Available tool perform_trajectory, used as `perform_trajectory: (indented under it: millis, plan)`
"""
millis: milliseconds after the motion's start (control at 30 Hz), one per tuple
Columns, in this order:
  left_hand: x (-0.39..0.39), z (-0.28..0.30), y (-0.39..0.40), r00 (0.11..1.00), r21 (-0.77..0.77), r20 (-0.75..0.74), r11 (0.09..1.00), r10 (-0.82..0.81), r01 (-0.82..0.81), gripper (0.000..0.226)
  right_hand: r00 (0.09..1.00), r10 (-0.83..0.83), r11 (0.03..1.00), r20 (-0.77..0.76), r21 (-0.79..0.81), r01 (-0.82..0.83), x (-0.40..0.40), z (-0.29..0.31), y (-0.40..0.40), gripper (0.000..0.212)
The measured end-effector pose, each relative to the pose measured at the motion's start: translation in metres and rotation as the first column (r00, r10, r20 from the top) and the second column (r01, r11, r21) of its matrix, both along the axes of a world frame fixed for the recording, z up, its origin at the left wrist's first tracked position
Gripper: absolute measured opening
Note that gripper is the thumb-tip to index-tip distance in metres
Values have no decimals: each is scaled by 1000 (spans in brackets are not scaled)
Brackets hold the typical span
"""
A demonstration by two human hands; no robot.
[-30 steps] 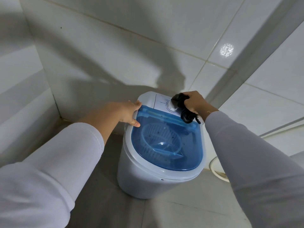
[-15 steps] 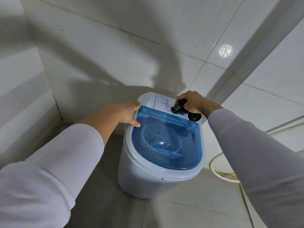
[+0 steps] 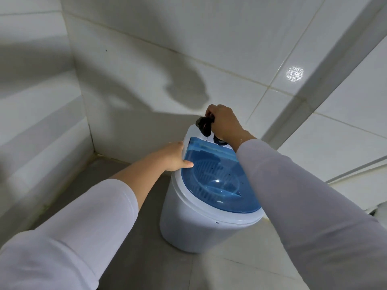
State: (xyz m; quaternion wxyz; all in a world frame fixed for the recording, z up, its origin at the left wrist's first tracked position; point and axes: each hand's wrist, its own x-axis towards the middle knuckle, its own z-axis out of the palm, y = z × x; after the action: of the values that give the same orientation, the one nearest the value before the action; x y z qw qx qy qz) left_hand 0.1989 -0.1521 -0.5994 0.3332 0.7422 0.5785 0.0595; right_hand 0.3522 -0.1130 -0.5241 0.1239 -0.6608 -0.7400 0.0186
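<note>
A small white washing machine stands on the grey floor in a tiled corner. Its clear blue lid is down, and a ribbed tub shows through it. My left hand rests on the machine's left rim beside the lid hinge, thumb lying on the lid edge. My right hand is above the back control panel and grips a bunched black cord that hangs from its fingers. The control dial is mostly hidden behind that hand and cord.
White tiled walls close in on the left and behind the machine. A white ledge runs along the right. Grey floor tiles lie in front and to the left of the machine.
My right hand has lifted the black cord up off the control panel and moved back toward the wall. The view shifted, so the machine sits further right. My left hand stays on the rim.
</note>
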Motion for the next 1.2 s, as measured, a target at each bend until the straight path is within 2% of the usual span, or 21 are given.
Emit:
perform_trajectory:
  millis: [200,300,400,500,567,700,867,1000,1200]
  plan:
    - [-4,1,-12,986,-2,-134,995,-103,103,100,996,68,994,52,-91,-63,-21,-31,-4,46]
    - [-5,-1,-15,988,8,-115,994,-107,108,100,994,91,984,55,-159,-81,-20,-38,-8,54]
    - [-5,-3,-16,988,19,-107,994,-108,110,97,990,109,953,95,-293,-77,-19,-40,-11,58]
    - [-5,-6,-15,989,28,-104,993,-110,113,97,994,106,922,23,-377,-89,-18,-40,-12,53]
    - [-5,-6,-14,987,40,-116,993,-110,115,97,994,107,926,10,-366,-96,-14,-44,-9,48]
    - [-5,-7,-13,983,35,-145,992,-115,121,98,986,98,951,131,-305,-54,-9,-55,-11,45]
    - [-4,-4,-14,970,27,-209,991,-125,134,99,982,98,980,161,-187,-67,-18,-64,-12,44]
    - [-5,-2,-16,965,25,-228,990,-128,137,98,982,118,982,149,-166,-93,-22,-68,-10,43]
    - [-3,-2,-15,957,22,-258,990,-130,140,95,970,121,986,210,-142,-93,-21,-70,-8,39]
